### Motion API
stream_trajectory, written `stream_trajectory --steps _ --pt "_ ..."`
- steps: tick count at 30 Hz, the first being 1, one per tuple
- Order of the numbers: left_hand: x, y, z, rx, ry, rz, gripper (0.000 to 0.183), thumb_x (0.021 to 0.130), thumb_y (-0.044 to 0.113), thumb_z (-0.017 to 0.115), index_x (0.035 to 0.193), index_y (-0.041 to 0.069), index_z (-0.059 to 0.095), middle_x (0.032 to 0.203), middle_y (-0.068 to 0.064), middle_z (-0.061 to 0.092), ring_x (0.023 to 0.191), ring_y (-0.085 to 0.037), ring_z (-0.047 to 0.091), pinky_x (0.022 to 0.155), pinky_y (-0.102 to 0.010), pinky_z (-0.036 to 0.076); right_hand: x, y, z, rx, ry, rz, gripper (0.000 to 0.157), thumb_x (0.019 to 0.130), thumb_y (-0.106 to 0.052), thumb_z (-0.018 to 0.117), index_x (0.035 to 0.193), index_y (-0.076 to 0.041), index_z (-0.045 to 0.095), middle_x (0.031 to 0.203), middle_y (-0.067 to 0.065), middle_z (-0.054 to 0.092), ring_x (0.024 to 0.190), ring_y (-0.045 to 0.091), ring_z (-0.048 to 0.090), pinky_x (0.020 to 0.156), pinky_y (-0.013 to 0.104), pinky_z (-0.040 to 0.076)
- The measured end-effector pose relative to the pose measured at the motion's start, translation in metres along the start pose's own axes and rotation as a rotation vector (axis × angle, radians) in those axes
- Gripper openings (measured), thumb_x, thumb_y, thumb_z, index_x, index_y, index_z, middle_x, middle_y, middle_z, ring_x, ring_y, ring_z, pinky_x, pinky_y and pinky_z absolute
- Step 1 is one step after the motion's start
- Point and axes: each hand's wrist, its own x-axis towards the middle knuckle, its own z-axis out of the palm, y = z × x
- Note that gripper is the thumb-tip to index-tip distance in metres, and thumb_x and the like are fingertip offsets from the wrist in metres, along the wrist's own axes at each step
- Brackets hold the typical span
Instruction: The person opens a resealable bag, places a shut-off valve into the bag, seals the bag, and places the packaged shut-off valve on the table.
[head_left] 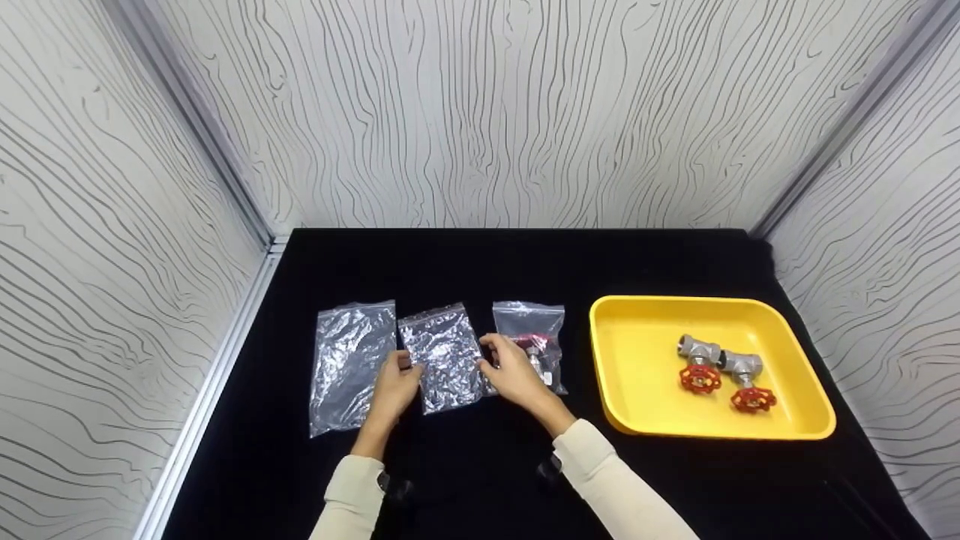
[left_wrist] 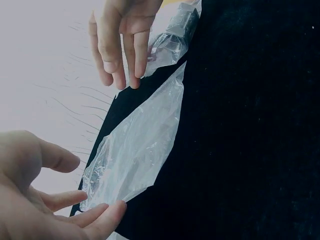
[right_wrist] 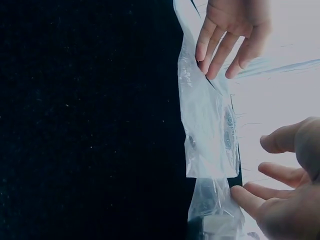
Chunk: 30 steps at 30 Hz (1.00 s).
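Note:
A clear zip bag lies flat and slightly tilted on the black surface, between the two hands. My left hand is at its left edge, fingers loosely bent. At its right edge is my right hand, partly over another zip bag that holds a valve with a red handwheel. In the left wrist view, the left thumb and fingers stand apart near the plastic. The right wrist view shows the right fingers spread, with nothing pinched between them. Whether the fingertips touch the middle bag is hard to tell.
Left of the hands lies a larger-looking clear zip bag. A yellow tray stands at the right, with two metal valves with red handwheels inside. Patterned white panels enclose the black table surface at the back and sides.

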Motion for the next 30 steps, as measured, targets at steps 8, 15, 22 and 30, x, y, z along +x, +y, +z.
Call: stream_trajectory --steps 8,15,22,30 --pt "0.002 0.001 0.003 -0.029 0.017 -0.051 0.048 0.095 0.002 0.062 0.138 -0.016 0.051 0.132 -0.039 0.060 0.125 -0.052 0.062 0.108 -0.056 0.055 0.006 0.000 0.007 -0.092 -0.070 0.073 0.047 0.095 -0.004 0.071 0.137 0.010 0.058 0.133 0.032 0.068 0.123 0.048 0.067 0.108 0.060 0.054" --pt "0.001 -0.003 0.003 -0.053 0.017 -0.096 0.045 0.097 0.003 0.058 0.137 -0.015 0.050 0.122 -0.033 0.067 0.113 -0.043 0.067 0.102 -0.051 0.057 0.008 0.004 0.013 -0.091 -0.073 0.096 0.045 0.093 0.002 0.071 0.135 0.013 0.059 0.125 0.032 0.071 0.112 0.044 0.072 0.100 0.056 0.060" --pt "0.004 -0.006 0.005 -0.221 -0.008 -0.137 0.043 0.102 0.001 0.056 0.136 -0.023 0.044 0.111 -0.032 0.068 0.085 -0.023 0.067 0.075 -0.031 0.062 0.009 0.004 0.016 -0.064 -0.012 0.054 0.039 0.091 0.007 0.068 0.128 0.017 0.060 0.110 0.028 0.073 0.097 0.038 0.073 0.090 0.050 0.062" --pt "0.003 -0.007 0.005 -0.286 -0.026 -0.144 0.021 0.100 0.002 0.064 0.113 -0.012 0.058 0.089 -0.007 0.064 0.076 -0.011 0.059 0.069 -0.025 0.059 0.010 0.003 0.017 -0.036 0.031 0.062 0.032 0.094 0.005 0.068 0.124 0.014 0.063 0.099 0.019 0.070 0.086 0.024 0.067 0.079 0.033 0.060"
